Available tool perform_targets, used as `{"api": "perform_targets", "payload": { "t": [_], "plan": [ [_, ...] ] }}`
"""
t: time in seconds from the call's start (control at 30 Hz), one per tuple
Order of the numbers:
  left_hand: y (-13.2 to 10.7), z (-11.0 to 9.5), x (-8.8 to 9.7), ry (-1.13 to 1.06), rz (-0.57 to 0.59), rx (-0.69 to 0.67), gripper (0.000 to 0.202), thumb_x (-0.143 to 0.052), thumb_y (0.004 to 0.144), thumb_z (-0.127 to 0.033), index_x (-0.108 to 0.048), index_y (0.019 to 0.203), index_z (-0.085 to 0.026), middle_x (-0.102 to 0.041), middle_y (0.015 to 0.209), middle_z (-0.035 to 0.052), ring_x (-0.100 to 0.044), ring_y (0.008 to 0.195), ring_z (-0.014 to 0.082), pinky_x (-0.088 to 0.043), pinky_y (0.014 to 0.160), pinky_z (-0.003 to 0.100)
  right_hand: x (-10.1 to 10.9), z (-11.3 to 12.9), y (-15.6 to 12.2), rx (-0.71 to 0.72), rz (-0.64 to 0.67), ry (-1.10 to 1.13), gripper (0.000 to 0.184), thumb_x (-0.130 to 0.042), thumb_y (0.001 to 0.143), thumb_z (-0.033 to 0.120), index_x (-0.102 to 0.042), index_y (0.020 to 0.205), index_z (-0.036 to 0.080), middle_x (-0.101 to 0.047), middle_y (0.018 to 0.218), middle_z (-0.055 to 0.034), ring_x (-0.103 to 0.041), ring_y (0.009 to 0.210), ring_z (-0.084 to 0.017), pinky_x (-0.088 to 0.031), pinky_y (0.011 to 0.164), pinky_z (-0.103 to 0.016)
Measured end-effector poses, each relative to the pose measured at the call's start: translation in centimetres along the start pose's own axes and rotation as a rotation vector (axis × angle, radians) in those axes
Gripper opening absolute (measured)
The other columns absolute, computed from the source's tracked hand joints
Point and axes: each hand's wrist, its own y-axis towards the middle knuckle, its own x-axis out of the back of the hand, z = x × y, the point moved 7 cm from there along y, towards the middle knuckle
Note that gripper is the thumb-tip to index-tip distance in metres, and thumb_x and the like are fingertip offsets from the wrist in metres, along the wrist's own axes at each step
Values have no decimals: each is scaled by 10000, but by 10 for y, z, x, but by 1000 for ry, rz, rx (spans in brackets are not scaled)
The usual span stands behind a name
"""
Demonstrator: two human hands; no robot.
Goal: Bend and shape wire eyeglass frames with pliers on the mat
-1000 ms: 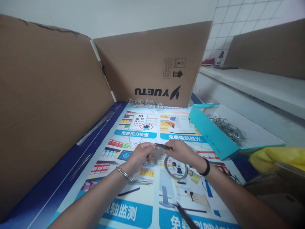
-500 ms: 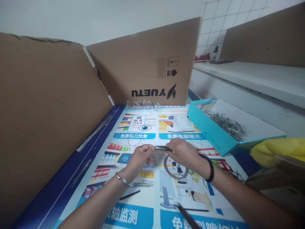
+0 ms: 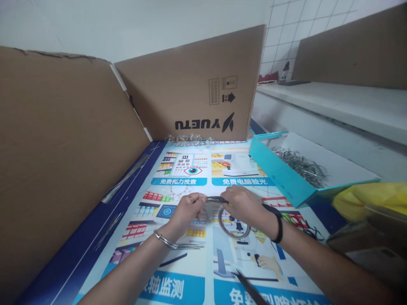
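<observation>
My left hand [image 3: 190, 206] is closed in a pinch on a thin wire [image 3: 209, 215], part of which curves down below the fingers. My right hand [image 3: 244, 206] grips small pliers [image 3: 216, 199], their dark jaws pointing left and meeting the left fingertips. The fingers hide most of the pliers' handles and much of the wire. Under the right hand lies a brownish ring [image 3: 235, 235], perhaps a tape roll or wire coil. Several straight thin wires [image 3: 190, 246] rest beside the left wrist. Dark pointed tweezers [image 3: 249, 288] lie at the near edge.
Cardboard panels [image 3: 190, 84] stand at the back and left. A teal box [image 3: 282, 178] at right holds a tangle of wire pieces [image 3: 302, 167]. Small wire pieces [image 3: 187, 138] are heaped by the back panel. More thin wires [image 3: 127, 178] lie left; a yellow bag [image 3: 372, 199] lies right.
Both hands stay almost in place. The right hand and pliers have turned slightly, and the view has shifted a little.
</observation>
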Motion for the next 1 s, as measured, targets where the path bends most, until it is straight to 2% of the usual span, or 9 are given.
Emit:
{"api": "perform_targets", "payload": {
  "t": [0.23, 0.57, 0.77, 1.0],
  "plan": [
    [0, -1, 0, -13, -6, 24, 123, -558, 719, -276, -583, 698, -158, -431, 426, -66, -355, 380, 64, -277, 432, 191, -5, -2, 0, -44, 61, 109, 114, -531, 811, 233, -619, 766, 178, -624, 783, -38, -543, 752, -149, -339, 648, -250],
    [1, 0, 1, -39, 7, 33, 121, -562, 702, -276, -592, 708, -159, -446, 444, -65, -364, 370, 63, -277, 423, 195, -9, -5, 0, -100, 108, 91, 154, -532, 830, 303, -611, 770, 186, -633, 793, -35, -550, 718, -140, -299, 595, -241],
    [0, -2, -4, -104, 108, 50, 125, -575, 691, -282, -531, 656, -171, -418, 430, -71, -353, 378, 61, -269, 422, 193, -13, -8, 2, -39, 110, 281, 177, -537, 827, 330, -622, 775, 184, -619, 779, -25, -552, 724, -135, -325, 605, -221],
    [0, 1, -5, -219, 211, 92, 192, -631, 696, -333, -578, 702, -148, -441, 466, -64, -303, 382, 42, -305, 430, 199, -9, -7, 1, 3, 68, 248, 164, -528, 825, 299, -640, 798, 182, -621, 792, -34, -553, 748, -143, -354, 639, -228]
  ]
}}
